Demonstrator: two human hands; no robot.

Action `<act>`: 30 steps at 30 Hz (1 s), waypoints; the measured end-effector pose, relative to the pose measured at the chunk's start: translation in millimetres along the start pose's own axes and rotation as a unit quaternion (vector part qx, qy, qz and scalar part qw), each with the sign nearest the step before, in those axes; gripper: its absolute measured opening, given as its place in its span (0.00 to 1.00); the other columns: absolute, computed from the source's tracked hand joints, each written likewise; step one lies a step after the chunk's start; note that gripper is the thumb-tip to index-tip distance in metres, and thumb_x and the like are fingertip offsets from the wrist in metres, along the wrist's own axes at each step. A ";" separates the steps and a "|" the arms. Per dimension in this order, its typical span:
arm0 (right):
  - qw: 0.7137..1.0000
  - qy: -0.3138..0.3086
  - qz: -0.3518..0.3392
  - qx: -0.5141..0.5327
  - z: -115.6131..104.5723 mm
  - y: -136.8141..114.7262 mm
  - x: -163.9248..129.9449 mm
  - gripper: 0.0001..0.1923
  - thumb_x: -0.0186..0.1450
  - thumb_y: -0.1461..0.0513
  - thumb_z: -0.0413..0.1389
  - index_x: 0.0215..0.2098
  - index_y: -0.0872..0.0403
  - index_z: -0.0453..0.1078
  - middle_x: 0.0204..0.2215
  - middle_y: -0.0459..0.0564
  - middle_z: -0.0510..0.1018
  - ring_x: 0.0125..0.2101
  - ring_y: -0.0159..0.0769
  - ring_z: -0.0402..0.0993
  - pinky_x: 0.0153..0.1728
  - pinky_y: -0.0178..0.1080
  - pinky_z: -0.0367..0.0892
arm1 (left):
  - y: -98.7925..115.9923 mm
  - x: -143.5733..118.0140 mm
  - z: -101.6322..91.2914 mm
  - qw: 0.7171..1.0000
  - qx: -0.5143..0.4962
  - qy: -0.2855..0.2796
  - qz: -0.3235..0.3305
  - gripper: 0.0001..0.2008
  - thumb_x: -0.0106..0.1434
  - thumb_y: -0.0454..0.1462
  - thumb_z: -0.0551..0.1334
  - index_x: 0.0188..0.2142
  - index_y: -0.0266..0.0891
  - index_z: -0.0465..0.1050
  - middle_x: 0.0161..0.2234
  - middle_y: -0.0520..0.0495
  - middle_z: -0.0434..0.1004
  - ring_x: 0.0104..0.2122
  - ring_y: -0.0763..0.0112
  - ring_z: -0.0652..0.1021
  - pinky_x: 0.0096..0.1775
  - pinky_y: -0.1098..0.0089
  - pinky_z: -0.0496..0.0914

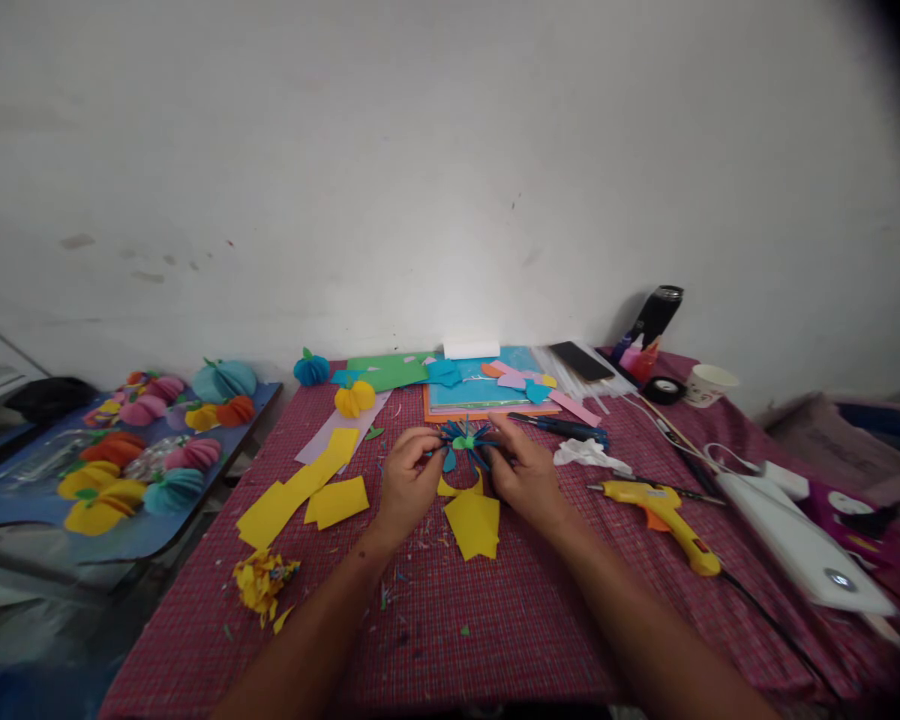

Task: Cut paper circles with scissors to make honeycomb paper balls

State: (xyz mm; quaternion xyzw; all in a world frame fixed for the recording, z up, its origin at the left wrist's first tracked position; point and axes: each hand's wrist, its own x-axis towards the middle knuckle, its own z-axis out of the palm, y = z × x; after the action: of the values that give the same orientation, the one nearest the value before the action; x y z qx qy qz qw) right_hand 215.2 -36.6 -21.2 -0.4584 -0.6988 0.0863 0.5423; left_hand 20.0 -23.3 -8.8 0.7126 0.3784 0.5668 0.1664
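Between my two hands is a dark blue paper pumpkin [466, 431] with its folds fanned out and a green piece at its centre. My left hand [410, 474] pinches its left edge. My right hand [523, 468] grips the right edge, its fingertips partly hidden behind the folds. Just below the pumpkin lie cut yellow paper pieces [472, 524] on the checked tablecloth. More yellow paper strips [300, 490] lie to the left of my left hand. A finished yellow paper pumpkin [355, 399] and a blue one [312, 367] sit toward the back left.
A yellow glue gun [664, 510] with its cord lies at right, beside a white power bank-like device [802, 540]. Behind are coloured paper sheets [390, 373], a phone [581, 361], a black bottle [656, 315] and a paper cup [709, 385]. A blue side table [154, 535] holds several paper pumpkins.
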 end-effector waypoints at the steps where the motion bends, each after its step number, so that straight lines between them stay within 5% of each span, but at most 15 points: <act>1: 1.000 0.000 0.001 0.003 0.1 -0.1 0.0 0.28 0.65 0.65 0.54 0.63 0.46 0.60 0.45 0.49 0.81 0.42 0.42 0.80 0.43 0.44 0.76 | -0.6 -0.2 0.2 1.000 0.000 0.003 0.001 0.06 0.61 0.30 0.61 0.34 0.41 0.75 0.38 0.47 0.76 0.40 0.68 0.76 0.43 0.67 0.70; 30: 1.000 -0.008 -0.003 -0.002 -1.7 -2.6 0.9 0.27 0.65 0.66 0.54 0.62 0.48 0.61 0.44 0.50 0.81 0.41 0.40 0.80 0.42 0.42 0.75 | -2.3 -0.9 1.0 1.000 0.008 0.007 0.005 0.05 0.61 0.31 0.61 0.34 0.42 0.75 0.39 0.46 0.76 0.40 0.68 0.76 0.43 0.66 0.70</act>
State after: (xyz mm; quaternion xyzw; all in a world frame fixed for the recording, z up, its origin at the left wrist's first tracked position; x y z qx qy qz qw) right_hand 215.3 -38.1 -18.3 -0.4572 -0.7046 0.0870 0.5357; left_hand 20.1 -22.2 -11.3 0.7115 0.3810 0.5696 0.1553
